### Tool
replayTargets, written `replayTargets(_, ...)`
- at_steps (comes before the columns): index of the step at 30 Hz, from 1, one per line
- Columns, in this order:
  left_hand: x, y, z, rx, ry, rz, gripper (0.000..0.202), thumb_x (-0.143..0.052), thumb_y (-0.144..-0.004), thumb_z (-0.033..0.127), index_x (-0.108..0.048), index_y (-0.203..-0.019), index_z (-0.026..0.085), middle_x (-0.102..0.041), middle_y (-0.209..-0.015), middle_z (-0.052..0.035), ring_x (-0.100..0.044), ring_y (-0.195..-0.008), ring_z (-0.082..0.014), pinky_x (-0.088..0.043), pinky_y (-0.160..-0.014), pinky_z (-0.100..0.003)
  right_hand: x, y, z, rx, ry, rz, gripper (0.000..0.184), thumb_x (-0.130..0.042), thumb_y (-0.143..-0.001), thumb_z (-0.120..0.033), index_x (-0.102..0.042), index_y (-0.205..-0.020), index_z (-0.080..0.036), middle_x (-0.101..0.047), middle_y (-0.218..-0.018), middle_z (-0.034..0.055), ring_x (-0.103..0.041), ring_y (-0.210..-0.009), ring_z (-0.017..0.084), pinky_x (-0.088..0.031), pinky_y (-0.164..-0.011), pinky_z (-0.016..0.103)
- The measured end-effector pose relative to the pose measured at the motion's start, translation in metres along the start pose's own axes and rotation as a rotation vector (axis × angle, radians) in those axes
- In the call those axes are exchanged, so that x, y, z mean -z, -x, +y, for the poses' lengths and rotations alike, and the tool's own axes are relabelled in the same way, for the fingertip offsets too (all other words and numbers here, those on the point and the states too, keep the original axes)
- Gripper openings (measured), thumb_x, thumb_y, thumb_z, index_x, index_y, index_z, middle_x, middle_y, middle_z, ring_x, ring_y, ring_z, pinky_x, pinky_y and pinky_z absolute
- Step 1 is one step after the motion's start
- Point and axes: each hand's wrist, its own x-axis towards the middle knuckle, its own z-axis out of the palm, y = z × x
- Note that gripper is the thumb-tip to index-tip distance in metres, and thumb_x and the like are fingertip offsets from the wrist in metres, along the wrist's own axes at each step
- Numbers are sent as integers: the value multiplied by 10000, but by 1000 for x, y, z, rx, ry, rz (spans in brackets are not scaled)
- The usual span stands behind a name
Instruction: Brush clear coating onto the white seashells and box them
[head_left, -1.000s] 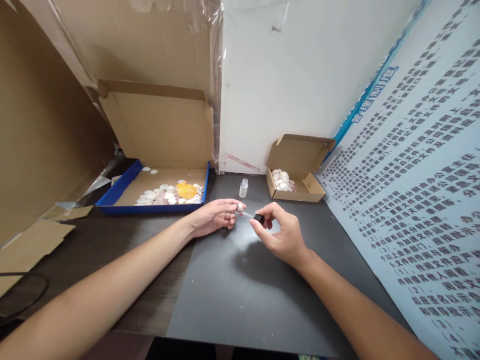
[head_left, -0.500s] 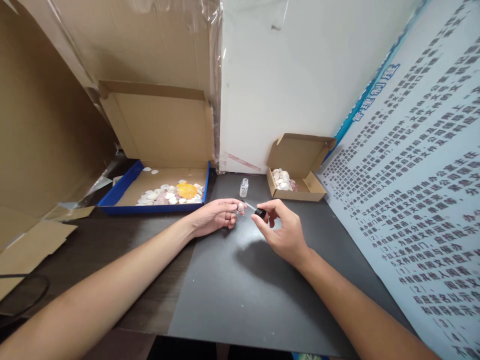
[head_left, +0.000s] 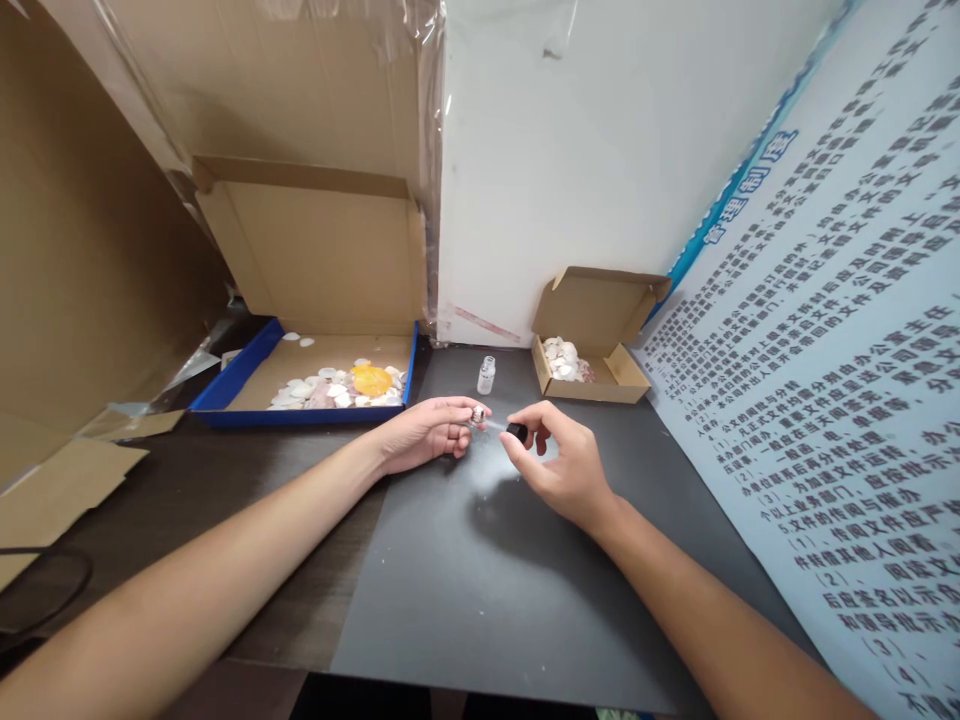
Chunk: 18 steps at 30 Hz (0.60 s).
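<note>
My left hand (head_left: 427, 432) rests on the dark mat, fingers curled around a small speckled shell (head_left: 477, 412) held at the fingertips. My right hand (head_left: 559, 463) pinches a black-capped brush applicator (head_left: 515, 431), whose thin clear tip points left and touches the shell. Just behind both hands stands a small open glass bottle (head_left: 486, 375) with no cap.
A blue-edged cardboard tray (head_left: 247, 372) at the back left holds several white shells and an orange one. A small open cardboard box (head_left: 621, 372) with shells sits at the back right. Cardboard walls stand left, a printed poster (head_left: 832, 380) leans right. The dark mat (head_left: 480, 580) covers the table.
The applicator in my right hand lifted slightly up and right, then came back down against the shell. My left hand stayed in place.
</note>
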Motion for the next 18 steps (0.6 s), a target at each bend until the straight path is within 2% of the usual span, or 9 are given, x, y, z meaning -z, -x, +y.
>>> replayTargets(3,1,-1,-1,5,-2,0,286,-728,-798,285,-684,-1037,134,-621,-843,-38,-531,-653,-85,-417,-651,-246,0,0,0,1,-3,-19,38,-608,-833,-241,-591,-820,-210,-547,-611,-37,-512,-527,105,-456,-537,232)
replayTargets(7,1,-1,-1,7,6,1,277,-722,-804,279,-680,-1037,135,-621,-825,-36,-533,-655,-89,-420,-653,-249,0,1,0,-12,10,61,97,-622,-843,-262,-597,-917,-205,-575,-644,-33,-511,-521,103,-459,-528,231)
replayTargets(9,1,0,-1,4,16,-4,273,-725,-799,269,-680,-1033,135,-621,-844,-37,-532,-655,-88,-421,-651,-249,0,1,0,-9,8,54,115,-630,-838,-251,-599,-939,-203,-584,-657,-31,-515,-524,102,-460,-528,227)
replayTargets(12,0,0,0,1,20,1,280,-727,-795,266,-681,-1036,131,-618,-846,-39,-531,-652,-88,-417,-645,-246,0,1,-1,-6,-1,2,53,-631,-818,-226,-591,-846,-206,-545,-604,-45,-503,-510,98,-450,-516,220)
replayTargets(14,-1,1,0,-2,14,5,288,-729,-793,269,-679,-1038,128,-616,-831,-39,-531,-651,-90,-416,-644,-247,0,0,-1,-6,0,12,48,-627,-814,-219,-581,-824,-210,-537,-589,-50,-498,-503,97,-449,-515,219)
replayTargets(18,-1,1,0,-3,8,-4,277,-730,-792,275,-677,-1024,134,-619,-831,-41,-529,-650,-92,-414,-640,-248,1,-1,-2,-7,15,68,107,-631,-829,-235,-597,-927,-207,-595,-665,-32,-515,-520,96,-457,-522,222)
